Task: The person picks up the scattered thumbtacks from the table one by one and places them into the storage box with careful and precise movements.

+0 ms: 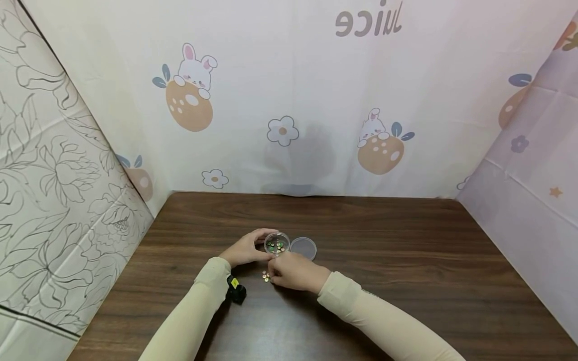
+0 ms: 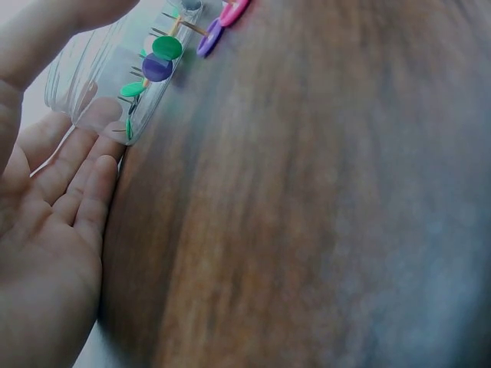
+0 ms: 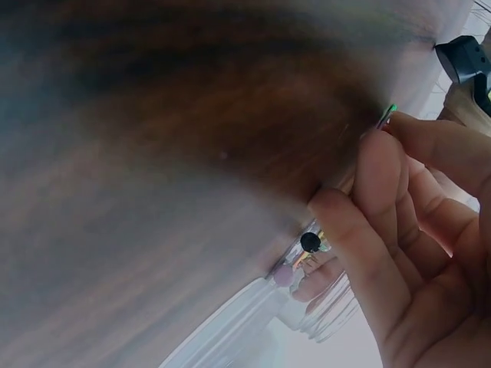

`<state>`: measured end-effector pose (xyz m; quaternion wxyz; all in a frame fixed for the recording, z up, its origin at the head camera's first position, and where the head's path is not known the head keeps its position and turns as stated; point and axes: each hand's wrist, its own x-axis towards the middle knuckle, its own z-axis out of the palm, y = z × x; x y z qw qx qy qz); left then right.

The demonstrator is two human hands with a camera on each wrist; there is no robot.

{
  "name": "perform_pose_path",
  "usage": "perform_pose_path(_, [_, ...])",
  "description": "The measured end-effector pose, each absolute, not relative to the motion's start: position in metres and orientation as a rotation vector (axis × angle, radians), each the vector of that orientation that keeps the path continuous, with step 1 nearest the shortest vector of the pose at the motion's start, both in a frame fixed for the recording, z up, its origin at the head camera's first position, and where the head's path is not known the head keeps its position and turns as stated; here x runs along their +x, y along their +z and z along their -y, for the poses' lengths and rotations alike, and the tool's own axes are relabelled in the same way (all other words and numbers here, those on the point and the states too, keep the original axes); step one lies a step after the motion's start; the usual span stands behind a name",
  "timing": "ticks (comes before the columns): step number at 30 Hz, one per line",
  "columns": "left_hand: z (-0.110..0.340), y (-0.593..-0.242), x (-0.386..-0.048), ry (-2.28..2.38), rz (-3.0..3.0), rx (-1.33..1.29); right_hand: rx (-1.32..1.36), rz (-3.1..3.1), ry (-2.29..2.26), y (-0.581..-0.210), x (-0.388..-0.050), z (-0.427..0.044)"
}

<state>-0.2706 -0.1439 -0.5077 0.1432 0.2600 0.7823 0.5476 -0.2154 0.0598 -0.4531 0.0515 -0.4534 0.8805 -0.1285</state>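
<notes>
A clear round jar (image 1: 277,235) on the wooden table holds several thumbtacks (image 2: 167,47) with green, purple and other coloured heads. My left hand (image 1: 246,249) grips it from the side, thumb and fingers around its wall. Just in front of the jar, several loose thumbtacks (image 1: 265,276) lie on the table. My right hand (image 1: 295,272) is over them, its thumb and index finger pinching a thumbtack with a green edge (image 3: 391,110) at the fingertips. Most of that tack is hidden by the fingers. In the left wrist view, purple and pink tacks (image 2: 234,11) lie beside the jar.
A clear round lid (image 1: 304,247) lies flat to the right of the jar, partly behind my right hand. A black device with a yellow mark (image 1: 236,290) is at my left wrist. Printed curtains (image 1: 289,100) hang behind and beside the brown table (image 1: 406,240).
</notes>
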Motion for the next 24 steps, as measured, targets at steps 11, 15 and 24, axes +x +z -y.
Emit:
perform_pose_path(11, [0.147,-0.509,-0.271,1.566,-2.251,0.766,-1.342,-2.586,-0.52,-0.452,-0.223,-0.066])
perform_pose_path(15, [0.147,-0.509,-0.271,1.552,-2.269,0.775,-1.292,-2.571,-0.632,-0.445,-0.227,-0.072])
perform_pose_path(24, [0.145,-0.504,-0.268,1.545,-2.272,0.684,-1.216,-2.624,-0.795,-0.427,-0.239,-0.081])
